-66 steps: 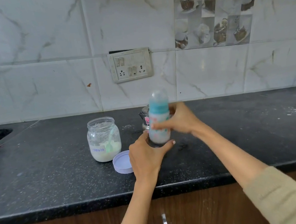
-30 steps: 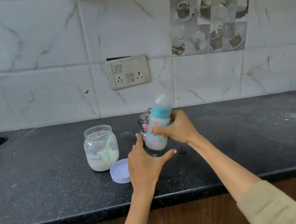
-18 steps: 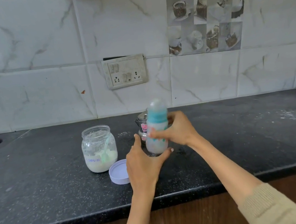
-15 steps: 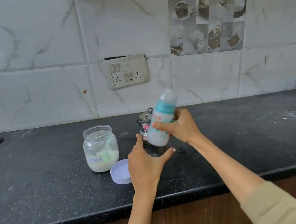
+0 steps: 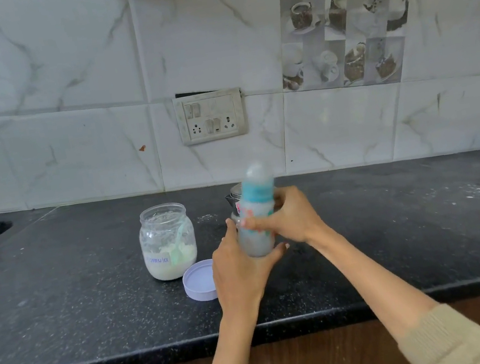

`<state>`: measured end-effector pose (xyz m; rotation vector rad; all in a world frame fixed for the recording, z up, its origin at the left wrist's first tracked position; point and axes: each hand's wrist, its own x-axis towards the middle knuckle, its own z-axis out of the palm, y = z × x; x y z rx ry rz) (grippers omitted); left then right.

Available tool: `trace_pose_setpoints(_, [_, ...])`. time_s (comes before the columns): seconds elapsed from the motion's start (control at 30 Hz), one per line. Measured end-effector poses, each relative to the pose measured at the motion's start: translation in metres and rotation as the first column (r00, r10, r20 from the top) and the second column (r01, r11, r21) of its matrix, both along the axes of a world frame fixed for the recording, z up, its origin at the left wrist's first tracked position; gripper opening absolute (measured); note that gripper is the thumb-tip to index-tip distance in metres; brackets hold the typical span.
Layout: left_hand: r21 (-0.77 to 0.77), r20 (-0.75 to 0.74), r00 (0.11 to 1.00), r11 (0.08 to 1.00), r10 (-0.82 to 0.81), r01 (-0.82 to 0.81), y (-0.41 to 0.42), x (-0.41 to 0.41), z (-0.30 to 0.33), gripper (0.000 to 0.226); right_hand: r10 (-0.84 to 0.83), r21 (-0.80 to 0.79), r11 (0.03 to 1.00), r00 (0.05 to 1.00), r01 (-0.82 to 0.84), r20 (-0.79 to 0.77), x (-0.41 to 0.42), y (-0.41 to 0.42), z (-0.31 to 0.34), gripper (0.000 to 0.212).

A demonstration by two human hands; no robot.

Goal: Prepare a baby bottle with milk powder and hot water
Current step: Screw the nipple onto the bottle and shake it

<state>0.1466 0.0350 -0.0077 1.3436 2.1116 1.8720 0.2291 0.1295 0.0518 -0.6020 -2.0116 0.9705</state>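
At frame centre the capped baby bottle point(image 5: 256, 220) has swung back upright from its tilt — right hand point(image 5: 293, 217) fingers wrapped around it, left hand point(image 5: 240, 271) cupping its base — mid-shake, mixing likely nearly done.

Clear glass jar point(image 5: 167, 241) of white powder, at 9 o'clock from the baby bottle: a white label point(image 5: 157, 260) low on its front carries blue handwriting reading "formula", the first letter partly lost. Pink and teal print on the translucent baby bottle point(image 5: 256, 221) is blurred and unreadable.
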Motion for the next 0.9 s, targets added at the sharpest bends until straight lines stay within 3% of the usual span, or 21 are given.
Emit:
trace_pose_setpoints(0.07, [0.005, 0.001, 1.0, 1.0, -0.026, 0.026, 0.0, 0.0, -0.002, 0.085, 0.0, 0.061, 0.998, 0.991, -0.008, 0.135, 0.003, -0.004, -0.007, 0.037])
trace_pose_setpoints(0.17, [0.022, 0.005, 1.0, 1.0, -0.001, 0.001, -0.002, 0.001, 0.001, 0.105, -0.068, -0.001, 0.998, 0.992, 0.068, -0.109, 0.006, 0.003, -0.012, 0.034])
trace_pose_setpoints(0.2, [0.021, -0.013, 1.0, 1.0, 0.001, 0.0, -0.001, 0.002, 0.001, 0.107, -0.078, -0.026, 0.997, 0.99, 0.075, -0.121, 0.007, 0.004, -0.008, 0.035])
trace_pose_setpoints(0.3, [0.006, -0.044, 0.999, 0.999, -0.031, 0.031, -0.002, 0.003, 0.001, 0.092, 0.007, 0.012, 1.0, 0.981, -0.009, 0.194, 0.006, -0.001, -0.002, 0.041])
trace_pose_setpoints(0.33, [0.013, -0.045, 0.998, 0.999, -0.031, 0.032, -0.001, 0.002, 0.0, 0.09, 0.009, 0.012, 1.0, 0.979, -0.012, 0.205, 0.004, -0.002, -0.003, 0.041])
trace_pose_setpoints(0.43, [0.02, -0.007, 1.0, 1.0, -0.008, 0.008, -0.003, 0.002, 0.002, 0.103, -0.073, -0.068, 0.995, 0.996, 0.069, -0.049, 0.001, 0.004, -0.005, 0.043])
trace_pose_setpoints(0.57, [0.038, -0.034, 0.998, 0.998, -0.045, 0.047, -0.004, 0.005, 0.002, 0.095, -0.041, -0.013, 0.999, 0.994, 0.042, 0.105, 0.003, 0.001, -0.004, 0.048])
trace_pose_setpoints(0.67, [0.051, -0.027, 1.0, 0.999, -0.014, 0.016, -0.002, 0.002, 0.001, 0.104, -0.1, -0.093, 0.992, 0.988, 0.09, -0.114, 0.002, 0.003, -0.002, 0.04])
trace_pose_setpoints(0.7, [0.05, -0.033, 0.999, 0.999, -0.015, 0.017, -0.001, 0.002, 0.001, 0.103, -0.089, -0.106, 0.991, 0.99, 0.077, -0.11, 0.002, 0.002, 0.002, 0.038])
trace_pose_setpoints(0.77, [0.044, -0.042, 0.998, 0.998, -0.037, 0.039, -0.002, 0.003, 0.002, 0.095, -0.025, -0.031, 0.999, 0.996, 0.028, 0.091, 0.001, -0.003, 0.007, 0.039])
trace_pose_setpoints(0.8, [0.044, -0.044, 0.998, 0.998, -0.038, 0.04, -0.003, 0.003, 0.002, 0.095, -0.018, -0.013, 1.0, 0.993, 0.019, 0.115, 0.001, -0.004, 0.008, 0.039])
trace_pose_setpoints(0.9, [0.049, -0.029, 1.0, 0.999, 0.001, 0.001, -0.003, 0.002, 0.002, 0.103, -0.077, -0.073, 0.995, 0.996, 0.073, -0.052, -0.002, 0.0, 0.01, 0.038])
